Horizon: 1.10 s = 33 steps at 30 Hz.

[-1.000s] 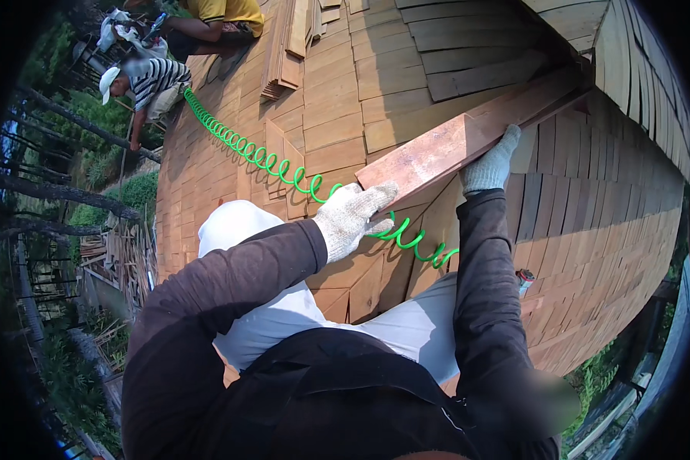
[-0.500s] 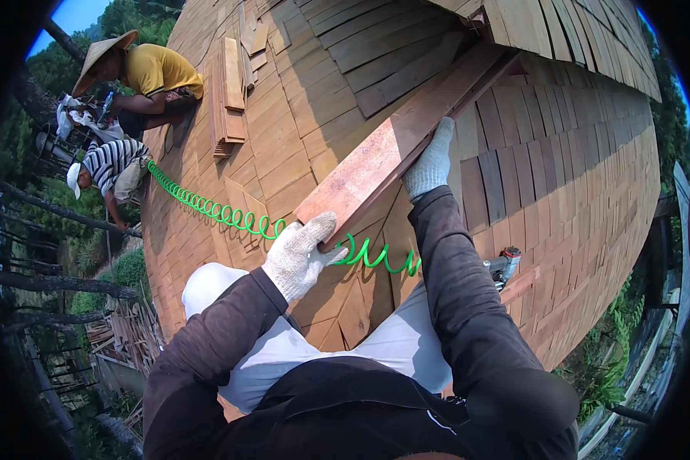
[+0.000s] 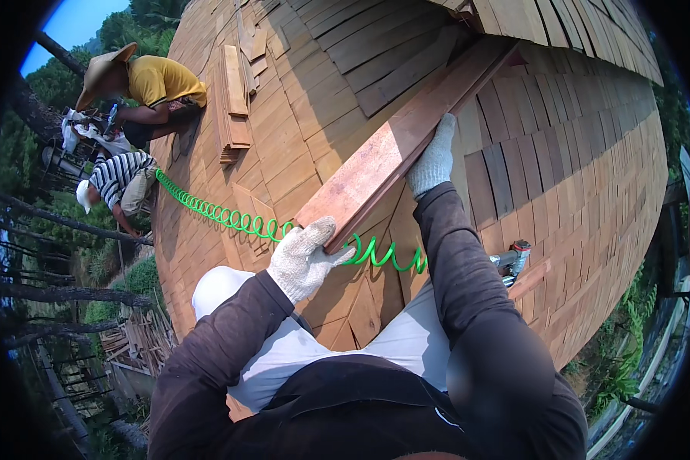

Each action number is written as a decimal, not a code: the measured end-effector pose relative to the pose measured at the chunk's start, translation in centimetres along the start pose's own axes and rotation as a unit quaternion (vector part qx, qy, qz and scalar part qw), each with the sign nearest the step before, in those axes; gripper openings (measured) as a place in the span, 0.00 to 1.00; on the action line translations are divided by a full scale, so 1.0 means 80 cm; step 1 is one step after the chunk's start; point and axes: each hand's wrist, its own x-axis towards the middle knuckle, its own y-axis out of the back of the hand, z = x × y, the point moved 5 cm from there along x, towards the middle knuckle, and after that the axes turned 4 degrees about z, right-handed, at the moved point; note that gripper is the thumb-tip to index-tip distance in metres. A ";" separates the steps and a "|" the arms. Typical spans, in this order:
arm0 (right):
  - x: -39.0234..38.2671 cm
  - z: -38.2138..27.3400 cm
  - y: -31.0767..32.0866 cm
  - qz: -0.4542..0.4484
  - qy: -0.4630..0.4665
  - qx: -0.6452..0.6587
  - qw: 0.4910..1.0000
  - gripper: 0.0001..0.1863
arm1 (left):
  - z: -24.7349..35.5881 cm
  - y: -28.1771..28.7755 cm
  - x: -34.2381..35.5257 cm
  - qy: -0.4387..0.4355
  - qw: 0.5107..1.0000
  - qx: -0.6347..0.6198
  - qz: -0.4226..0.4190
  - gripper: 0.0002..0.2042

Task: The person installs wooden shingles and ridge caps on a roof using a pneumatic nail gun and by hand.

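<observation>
Plank (image 3: 383, 161), centre to upper right of frame; likely stiff, heavyish. My left hand (image 3: 303, 261) pinches its lower end, right hand (image 3: 435, 158) against its right edge, can't tell if closed. Good holds.

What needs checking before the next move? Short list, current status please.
1. Left hand in white knit glove gripping the long reddish-brown wooden piece: ok, at its near end.
2. Right hand gripping it fully: cannot tell; it is at the right edge, fingers partly hidden.
3. Far end seated: cannot tell, deep in shadow.
4. Green coiled hose routed clear: not ok, it passes beneath the piece.
5. Silver metal tool with red cap secure: cannot tell, sleeve hides part.
6. Co-workers in yellow shirt and striped shirt clear: ok, off left.
</observation>
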 end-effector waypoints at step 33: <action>0.024 0.003 0.022 -0.056 0.016 -0.040 0.997 0.31 | -0.008 0.008 0.003 -0.012 0.999 0.036 0.038 0.17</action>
